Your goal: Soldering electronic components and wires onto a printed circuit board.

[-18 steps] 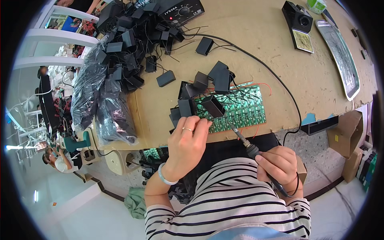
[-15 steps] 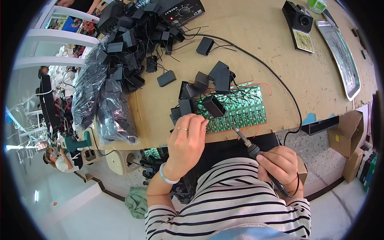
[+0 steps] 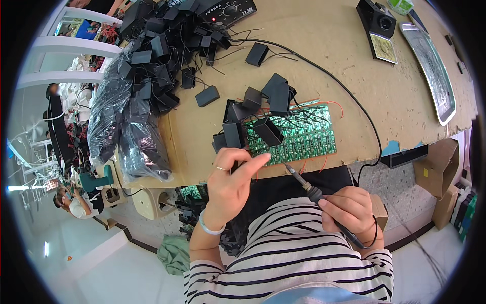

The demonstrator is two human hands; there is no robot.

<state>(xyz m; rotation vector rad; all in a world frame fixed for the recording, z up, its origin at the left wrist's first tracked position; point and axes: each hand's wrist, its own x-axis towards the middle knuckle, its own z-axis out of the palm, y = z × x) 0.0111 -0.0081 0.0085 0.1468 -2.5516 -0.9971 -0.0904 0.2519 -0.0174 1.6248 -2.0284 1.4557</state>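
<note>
My right hand (image 3: 350,209) is wrapped round the handle of a soldering iron (image 3: 313,192). The iron's tip points up and left, just off the near edge of a green circuit board panel (image 3: 310,138). My left hand (image 3: 229,183) is at the panel's near left corner, index finger stretched over the edge and the other fingers bent; nothing shows in its grip. Several small black plastic boxes with wires, among them an open-ended one (image 3: 268,131), lie on the panel's left part and beside it. Thin red wires stick out from the panel's edges.
A heap of wired black boxes (image 3: 159,45) and plastic bags (image 3: 142,142) fill the table's left. A black control unit (image 3: 230,11) stands behind. The iron's cable (image 3: 349,96) arcs across the cardboard-covered table. At right are a stand with a sponge (image 3: 383,48) and a metal tray (image 3: 430,71).
My left hand has loosened from a pinch, its index finger now stretched out. The soldering iron has drawn back slightly left and toward me, its tip leaving the panel's surface.
</note>
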